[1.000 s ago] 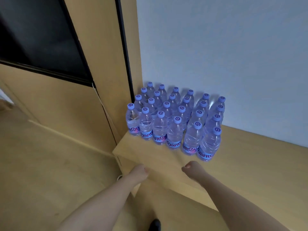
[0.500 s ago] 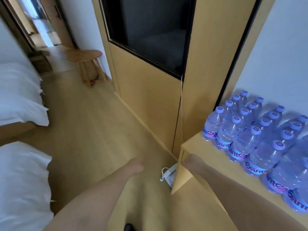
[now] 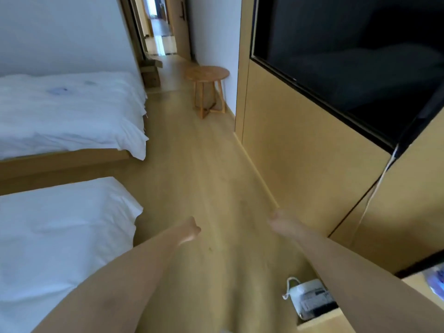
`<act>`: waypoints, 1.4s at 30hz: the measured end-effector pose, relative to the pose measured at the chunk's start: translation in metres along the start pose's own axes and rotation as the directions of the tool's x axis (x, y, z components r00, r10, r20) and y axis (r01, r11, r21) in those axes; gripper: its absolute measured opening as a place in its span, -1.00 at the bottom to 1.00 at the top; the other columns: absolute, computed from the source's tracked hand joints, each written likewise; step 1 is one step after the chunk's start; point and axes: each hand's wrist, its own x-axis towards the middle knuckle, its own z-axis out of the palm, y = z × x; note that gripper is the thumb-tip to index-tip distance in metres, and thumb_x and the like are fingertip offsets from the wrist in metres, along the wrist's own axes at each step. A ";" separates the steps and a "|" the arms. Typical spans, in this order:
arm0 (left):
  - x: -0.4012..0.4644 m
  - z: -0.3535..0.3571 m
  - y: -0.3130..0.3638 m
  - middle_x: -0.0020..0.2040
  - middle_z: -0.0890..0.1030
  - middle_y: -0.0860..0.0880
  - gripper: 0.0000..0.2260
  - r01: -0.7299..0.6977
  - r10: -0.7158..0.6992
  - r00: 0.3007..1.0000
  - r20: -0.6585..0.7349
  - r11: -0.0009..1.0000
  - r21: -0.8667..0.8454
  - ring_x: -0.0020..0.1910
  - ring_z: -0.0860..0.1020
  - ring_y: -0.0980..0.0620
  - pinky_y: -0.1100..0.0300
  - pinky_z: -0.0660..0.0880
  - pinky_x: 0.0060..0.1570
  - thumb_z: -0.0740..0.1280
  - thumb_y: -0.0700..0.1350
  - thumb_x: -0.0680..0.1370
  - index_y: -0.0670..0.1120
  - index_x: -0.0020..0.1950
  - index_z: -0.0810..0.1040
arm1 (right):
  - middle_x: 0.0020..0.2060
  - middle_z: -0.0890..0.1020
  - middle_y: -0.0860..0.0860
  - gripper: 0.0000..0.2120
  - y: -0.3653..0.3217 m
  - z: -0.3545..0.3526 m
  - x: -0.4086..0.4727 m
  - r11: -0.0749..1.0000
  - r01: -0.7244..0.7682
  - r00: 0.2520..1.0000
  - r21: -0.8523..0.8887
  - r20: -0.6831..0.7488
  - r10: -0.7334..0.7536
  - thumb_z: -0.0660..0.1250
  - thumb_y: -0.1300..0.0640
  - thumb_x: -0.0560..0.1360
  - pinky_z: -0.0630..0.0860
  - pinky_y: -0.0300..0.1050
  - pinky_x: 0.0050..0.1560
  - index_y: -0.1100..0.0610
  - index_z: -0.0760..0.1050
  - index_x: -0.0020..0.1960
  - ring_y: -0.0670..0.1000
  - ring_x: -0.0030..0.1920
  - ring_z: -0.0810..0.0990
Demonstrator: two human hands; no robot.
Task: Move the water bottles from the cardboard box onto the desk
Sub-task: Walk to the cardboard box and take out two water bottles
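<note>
Nearest, at the lower right edge, a corner of the counter (image 3: 408, 281) showed, with a blurred glimpse of bottles (image 3: 436, 280) on it. Below it a white device (image 3: 310, 296) with a cord sat against the counter's side. Both arms reached forward over the floor (image 3: 204, 176). The left hand (image 3: 191, 230) was curled into a loose fist and held nothing; the right hand (image 3: 276, 221) also carried nothing, but its fingers were too blurred to tell how they lay. The step in hand seemed to be the walk to fetch more bottles. Two beds (image 3: 60, 111) lined the left side and a wall panel with a dark screen (image 3: 348, 56) the right. Farther on stood a round stool (image 3: 207, 75), and beside the doorway a box (image 3: 151, 70), its flaps open. The next move probably called for walking down the aisle to that box, keeping left of the stool.
</note>
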 end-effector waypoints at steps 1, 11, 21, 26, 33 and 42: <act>0.006 -0.010 -0.004 0.30 0.49 -0.21 -0.66 0.015 -0.015 1.000 -0.012 1.000 -0.018 0.28 0.48 -0.15 0.11 0.44 0.23 0.13 -0.15 0.63 -0.26 0.35 0.42 | 0.20 0.57 0.21 -0.61 -0.016 0.001 0.010 1.000 0.016 1.000 -0.005 0.004 -0.016 0.23 0.03 0.60 0.45 -0.16 0.02 0.30 0.49 0.26 0.14 0.21 0.56; 0.092 -0.076 0.002 0.28 0.50 -0.23 -0.64 0.098 -0.101 0.995 -0.005 0.978 -0.186 0.26 0.49 -0.19 0.07 0.46 0.20 0.13 -0.15 0.63 -0.27 0.39 0.37 | 0.22 0.54 0.23 -0.59 -0.126 0.010 0.138 0.996 0.072 0.990 -0.058 0.125 -0.065 0.22 0.06 0.61 0.39 -0.17 -0.02 0.35 0.43 0.30 0.16 0.24 0.52; 0.259 -0.179 0.052 0.23 0.56 -0.22 -0.66 0.152 -0.164 0.986 -0.032 0.959 -0.239 0.23 0.53 -0.15 0.14 0.50 0.08 0.16 -0.14 0.61 -0.23 0.35 0.46 | -0.12 0.44 0.14 -0.79 -0.229 -0.048 0.327 0.969 0.190 0.969 -0.158 0.189 -0.159 0.25 0.03 0.57 0.32 -0.16 -0.24 0.20 0.42 -0.02 0.03 -0.10 0.42; 0.336 -0.240 0.076 0.19 0.57 -0.19 -0.69 0.162 -0.182 0.982 -0.044 0.944 -0.289 0.17 0.55 -0.17 0.14 0.47 -0.07 0.16 -0.14 0.61 -0.23 0.29 0.48 | 0.11 0.54 0.20 -0.53 -0.290 -0.097 0.407 0.954 0.239 0.955 -0.181 0.222 -0.197 0.20 0.00 0.61 0.43 -0.10 0.07 0.36 0.40 0.32 0.18 0.21 0.53; 0.448 -0.317 0.075 -0.06 0.47 -0.11 -0.74 0.177 -0.199 0.979 -0.053 0.946 -0.271 -0.09 0.44 -0.05 0.21 0.37 -0.14 0.14 -0.15 0.63 -0.23 0.22 0.50 | 0.39 0.42 0.19 -0.55 -0.376 -0.123 0.503 0.929 0.309 0.933 -0.205 0.255 -0.254 0.14 0.07 0.64 0.34 -0.16 0.26 0.31 0.30 0.44 0.15 0.39 0.39; 0.635 -0.448 0.048 -0.28 0.40 -0.06 -0.71 0.208 -0.227 0.973 -0.037 0.937 -0.280 -0.36 0.38 0.05 0.28 0.27 -0.39 0.14 -0.14 0.62 -0.22 0.30 0.43 | 0.27 0.51 0.17 -0.56 -0.512 -0.147 0.660 0.939 0.269 0.951 -0.214 0.211 -0.224 0.17 0.02 0.63 0.36 -0.18 0.00 0.29 0.36 0.39 0.13 0.28 0.48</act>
